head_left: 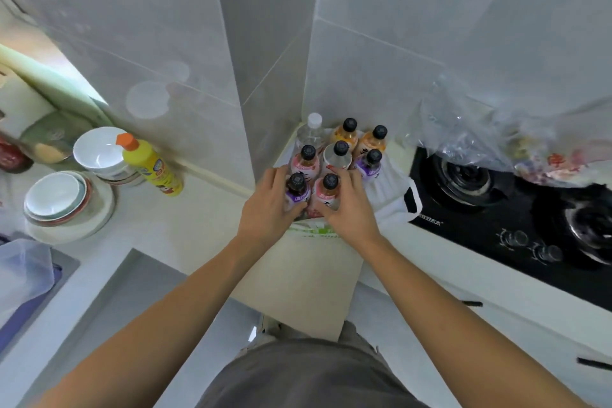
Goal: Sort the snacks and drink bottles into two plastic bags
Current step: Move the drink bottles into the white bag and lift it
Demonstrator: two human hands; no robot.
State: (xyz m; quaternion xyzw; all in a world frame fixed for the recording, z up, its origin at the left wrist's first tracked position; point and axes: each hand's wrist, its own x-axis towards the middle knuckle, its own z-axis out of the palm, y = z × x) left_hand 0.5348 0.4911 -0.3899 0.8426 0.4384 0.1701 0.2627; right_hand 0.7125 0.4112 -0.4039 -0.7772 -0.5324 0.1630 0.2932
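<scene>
Everything placed relative to the bottle cluster (334, 156) in the desk corner, against the wall tiles.

Far left of the cluster: stacked bowls (56, 199) and a yellow detergent bottle (154, 166) on the desk (198, 219). Not task items.

Left hand (268, 209): at the cluster's near-left corner, fingers curled round the purple-label bottle (296, 190). Grasping it, as far as I can tell; thumb side hidden.

Right hand (347, 205): at the cluster's near-right corner, fingers wrapped round the pink-label bottle (328, 190). Also grasping.

Cluster itself: all bottles upright, long axes vertical, caps toward the camera, packed touching each other. They stand on a white bag (394, 195) whose handle loop lies open to the cluster's right. Can't tell whether the bag walls are already up around them or the bottles just sit on flat plastic.

Right of the cluster: clear bag with snacks (496, 142) on the black stove (496, 209), well apart from the bottles.

Key relation: the two held bottles are the front row, directly ahead of both hands, one per hand, equally near. My read: drinks are basically grouped; the next move is vertical, either seating these two or pulling the bag up around the group. Risk: tight upright pack, so a sideways nudge could topple neighbours.
</scene>
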